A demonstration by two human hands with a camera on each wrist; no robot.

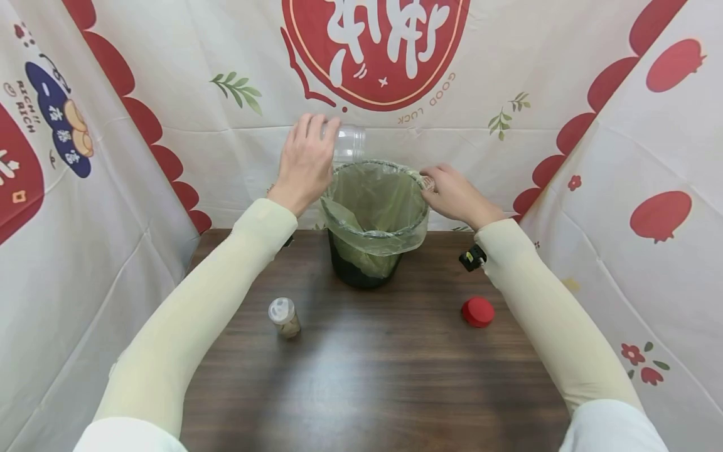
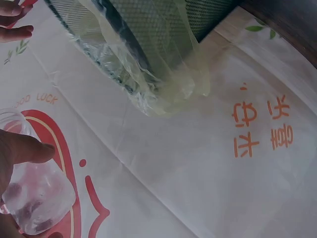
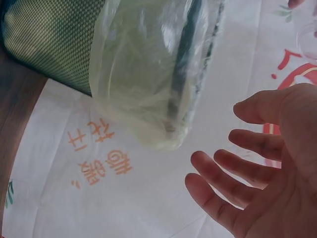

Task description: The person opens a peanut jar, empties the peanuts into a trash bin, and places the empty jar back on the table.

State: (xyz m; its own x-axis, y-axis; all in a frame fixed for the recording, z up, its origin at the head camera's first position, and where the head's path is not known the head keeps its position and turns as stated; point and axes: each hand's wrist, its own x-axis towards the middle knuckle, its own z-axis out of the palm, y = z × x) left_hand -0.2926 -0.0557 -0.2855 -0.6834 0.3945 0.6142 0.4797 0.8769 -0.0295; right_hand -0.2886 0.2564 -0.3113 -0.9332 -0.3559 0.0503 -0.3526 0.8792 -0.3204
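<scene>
My left hand (image 1: 309, 157) grips a clear plastic jar (image 1: 349, 143) tipped on its side, its threaded mouth facing right above the back left rim of a bin. Seen from the left wrist, the thumb lies across the see-through jar (image 2: 42, 198). A translucent green-yellow bag (image 1: 373, 194) lines the dark mesh bin (image 1: 361, 273) and folds over its rim. At the bin's right side is my right hand (image 1: 454, 194). The right wrist view shows that hand's fingers (image 3: 225, 176) spread and loosely bent, holding nothing, apart from the lined bin (image 3: 54, 39).
A small clear-lidded container (image 1: 285, 317) with brownish contents stands on the wooden table (image 1: 350, 376) at the left. A red lid (image 1: 478, 312) lies at the right, near the right forearm. Printed cloth (image 1: 243, 163) hangs behind the bin and along both sides.
</scene>
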